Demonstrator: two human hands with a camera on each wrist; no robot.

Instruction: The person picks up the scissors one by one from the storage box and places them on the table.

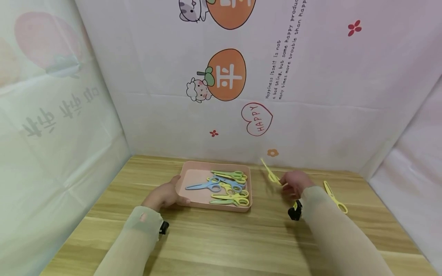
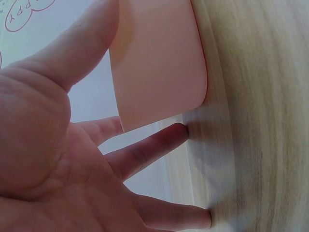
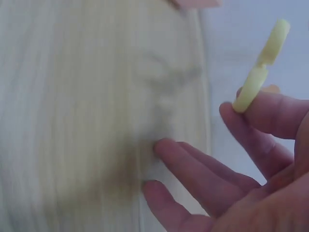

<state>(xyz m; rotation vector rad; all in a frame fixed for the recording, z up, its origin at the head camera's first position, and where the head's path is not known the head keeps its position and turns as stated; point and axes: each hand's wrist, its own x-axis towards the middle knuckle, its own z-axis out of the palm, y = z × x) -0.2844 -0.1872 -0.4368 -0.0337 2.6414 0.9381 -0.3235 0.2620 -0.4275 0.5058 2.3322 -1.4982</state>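
At the left end of the pink tray point(image 1: 193, 177) is my left hand point(image 1: 167, 194); it is not clenched, the fingers are straight and spread, and the thumb touches the front wall of the tray. The tray is one, it stands on the wooden table point(image 1: 221, 241), and it contains only scissors, piled mostly in its right half. I count there two blue scissors point(image 1: 200, 187), one lying leftmost in the pile, at least two yellow scissors point(image 1: 224, 196), and two green ones, of which the upper green scissors point(image 1: 222, 173) lie near the back wall and the other shows only a part near the front wall. They overlap, so I cannot tell the exact total. To the right of the tray, my right hand point(image 1: 296, 183) pinches one pair of yellow scissors point(image 1: 272, 177) by the handle, between thumb and forefinger, above the table. Farthest right from the tray, one more yellow pair point(image 1: 330, 193) lies on the table.
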